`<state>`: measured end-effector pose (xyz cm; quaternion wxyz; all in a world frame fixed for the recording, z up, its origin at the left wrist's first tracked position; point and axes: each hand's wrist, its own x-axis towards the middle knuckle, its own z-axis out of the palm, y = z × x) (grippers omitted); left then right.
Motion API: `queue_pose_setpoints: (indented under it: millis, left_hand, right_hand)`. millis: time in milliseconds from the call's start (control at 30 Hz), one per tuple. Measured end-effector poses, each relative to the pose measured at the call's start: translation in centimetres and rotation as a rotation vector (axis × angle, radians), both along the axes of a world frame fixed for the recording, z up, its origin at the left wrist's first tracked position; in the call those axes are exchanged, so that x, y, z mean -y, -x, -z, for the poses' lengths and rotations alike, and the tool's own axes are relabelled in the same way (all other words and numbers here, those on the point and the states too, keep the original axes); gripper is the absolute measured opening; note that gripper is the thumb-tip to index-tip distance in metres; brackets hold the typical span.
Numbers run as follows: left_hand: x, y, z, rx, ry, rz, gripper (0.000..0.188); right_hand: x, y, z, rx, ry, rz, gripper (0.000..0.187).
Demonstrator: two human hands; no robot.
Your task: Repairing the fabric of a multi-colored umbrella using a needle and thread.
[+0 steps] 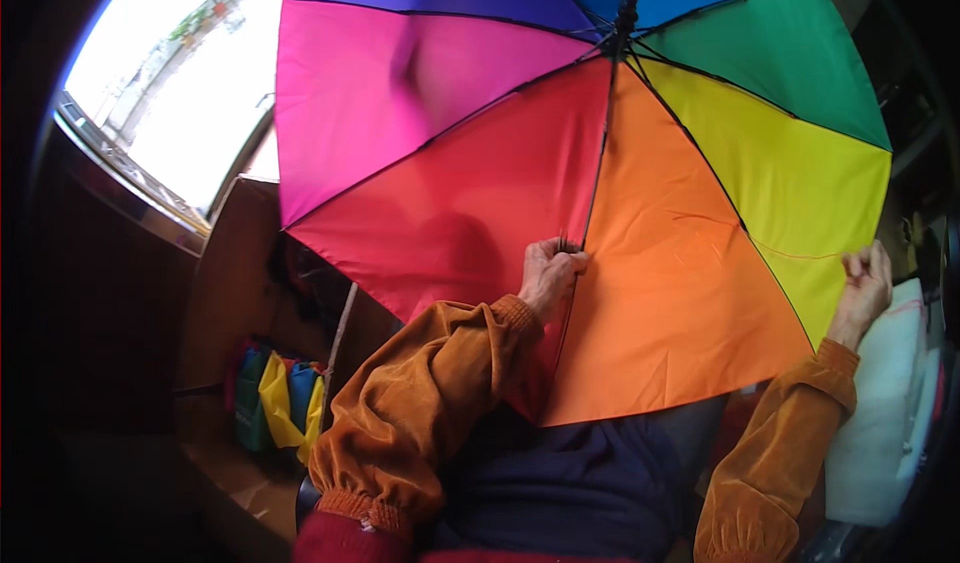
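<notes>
An open rainbow umbrella point(560, 153) fills the upper middle of the view, its inside facing me, with purple, pink, red, orange, yellow, green and blue panels and black ribs meeting at a hub near the top. My left hand point(548, 275) is closed around a black rib at the seam between the red and orange panels. My right hand point(866, 285) pinches the outer edge of the yellow panel at the right. Both forearms wear rust-brown velvet sleeves.
A bright window point(165, 93) sits at the upper left above a dark sill. A folded multicoloured umbrella point(275, 403) lies in a cardboard box at the lower left. White fabric or foam point(885, 413) lies at the right edge.
</notes>
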<state>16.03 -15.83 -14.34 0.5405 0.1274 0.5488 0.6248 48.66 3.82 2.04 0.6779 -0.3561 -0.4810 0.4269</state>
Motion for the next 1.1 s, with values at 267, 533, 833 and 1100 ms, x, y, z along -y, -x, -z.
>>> queue_pose_setpoints:
  millis: [267,533,833,1100]
  left_hand:
    - [-0.3,0.6,0.3,0.101,0.003,-0.024,0.011]
    - [-0.8,0.7,-0.9,0.195,0.001,-0.087,0.009]
    - [0.2,1.3,-0.8,0.200,0.102,-0.203,0.007]
    - [0.0,1.7,-1.4,0.227,0.104,-0.234,0.006]
  right_hand:
    - [4.0,12.3,-1.3,0.533,-0.062,-0.176,0.015]
    - [-2.2,-1.9,-14.1,0.312,-0.169,0.079,0.012]
    - [9.6,20.7,7.0,1.020,0.125,-0.724,0.018]
    - [11.6,23.5,14.2,1.378,-0.409,-0.614,0.014]
